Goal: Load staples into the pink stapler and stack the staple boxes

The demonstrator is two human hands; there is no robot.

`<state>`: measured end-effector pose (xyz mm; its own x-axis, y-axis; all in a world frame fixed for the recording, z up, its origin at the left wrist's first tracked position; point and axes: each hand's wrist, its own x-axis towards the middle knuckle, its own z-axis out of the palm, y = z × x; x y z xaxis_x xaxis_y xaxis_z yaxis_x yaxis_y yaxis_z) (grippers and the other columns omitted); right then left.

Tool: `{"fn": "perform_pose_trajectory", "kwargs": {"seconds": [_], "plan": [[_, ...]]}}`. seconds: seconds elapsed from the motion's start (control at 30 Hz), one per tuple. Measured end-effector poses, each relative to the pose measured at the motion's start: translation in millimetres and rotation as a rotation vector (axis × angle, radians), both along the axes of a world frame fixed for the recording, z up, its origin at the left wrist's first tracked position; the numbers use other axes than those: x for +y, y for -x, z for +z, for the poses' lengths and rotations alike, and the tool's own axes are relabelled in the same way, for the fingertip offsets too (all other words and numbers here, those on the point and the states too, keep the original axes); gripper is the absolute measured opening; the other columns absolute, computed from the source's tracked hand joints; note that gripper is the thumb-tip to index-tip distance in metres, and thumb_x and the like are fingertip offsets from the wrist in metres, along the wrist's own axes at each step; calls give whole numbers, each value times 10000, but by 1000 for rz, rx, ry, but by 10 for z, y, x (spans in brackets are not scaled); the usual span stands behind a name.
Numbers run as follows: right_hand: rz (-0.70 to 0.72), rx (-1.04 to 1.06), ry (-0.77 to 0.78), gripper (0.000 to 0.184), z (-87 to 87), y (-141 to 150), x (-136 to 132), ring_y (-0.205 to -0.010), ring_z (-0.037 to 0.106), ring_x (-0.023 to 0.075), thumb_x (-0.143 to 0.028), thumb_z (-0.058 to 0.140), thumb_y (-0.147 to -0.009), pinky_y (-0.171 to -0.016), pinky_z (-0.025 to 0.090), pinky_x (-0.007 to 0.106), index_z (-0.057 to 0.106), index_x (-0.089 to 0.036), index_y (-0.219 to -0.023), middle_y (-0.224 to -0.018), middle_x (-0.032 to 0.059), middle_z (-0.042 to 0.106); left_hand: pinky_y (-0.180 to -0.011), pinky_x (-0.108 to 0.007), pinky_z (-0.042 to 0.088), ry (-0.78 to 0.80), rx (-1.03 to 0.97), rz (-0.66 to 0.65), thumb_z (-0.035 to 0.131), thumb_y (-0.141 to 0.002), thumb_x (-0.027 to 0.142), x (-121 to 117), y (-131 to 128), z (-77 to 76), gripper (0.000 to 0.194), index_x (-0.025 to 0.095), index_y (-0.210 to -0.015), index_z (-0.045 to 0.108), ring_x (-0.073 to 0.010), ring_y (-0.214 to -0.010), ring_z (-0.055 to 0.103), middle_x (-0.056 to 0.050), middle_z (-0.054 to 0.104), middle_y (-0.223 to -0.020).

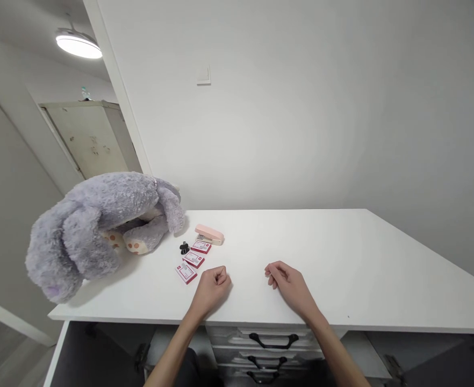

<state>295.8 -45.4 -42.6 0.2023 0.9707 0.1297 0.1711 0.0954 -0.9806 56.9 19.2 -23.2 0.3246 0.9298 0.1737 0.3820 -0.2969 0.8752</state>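
Two bare hands rest over one white table [309, 236], both nearer the person than the one pink stapler [209, 234], which lies toward the far edge. The left hand [213, 287] is closest to the person's side of the stapler; its grip is curled into a loose fist, fingers folded in and thumb over them. The right hand [291, 285] lies farther to the right of the stapler, its grip also half closed, fingers bent together. Whether either one encloses something cannot be told.

Three small red-and-white boxes [193, 259] lie flat in a slanting row that starts just beside the stapler and runs left and toward the person; the third box ends up near the left hand. Whether they touch one another is unclear. One small black object [184, 248], too small to identify, sits left of the stapler, beside the boxes.

One large lavender plush toy [120, 201] slumps farther left of the stapler, two spotted foot pads showing. Below the table, on the person's side of the stapler, three black handles [273, 341] show on the drawers [232, 337]. One wall switch [203, 75] is above and beyond the stapler.
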Motion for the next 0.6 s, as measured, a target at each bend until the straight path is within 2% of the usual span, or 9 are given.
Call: {"fn": "perform_pose_trajectory", "kwargs": {"seconds": [0.37, 0.6], "plan": [[-5, -14, 17, 535, 58, 26, -31, -686, 624, 197, -720, 561, -920, -681, 519, 324, 704, -209, -859, -825, 74, 721, -581, -261, 181, 7, -30, 6, 516, -695, 250, 18, 5, -22, 298, 228, -612, 230, -106, -615, 230, 67, 214, -608], [2, -3, 0, 529, -6, 7, 1, -680, 626, 198, -710, 569, -919, -662, 516, 323, 705, -202, -865, -818, 74, 718, -578, -263, 173, 2, -20, 21, 515, -702, 258, 27, 2, -20, 307, 232, -617, 220, -104, -605, 227, 68, 211, -609]]}}
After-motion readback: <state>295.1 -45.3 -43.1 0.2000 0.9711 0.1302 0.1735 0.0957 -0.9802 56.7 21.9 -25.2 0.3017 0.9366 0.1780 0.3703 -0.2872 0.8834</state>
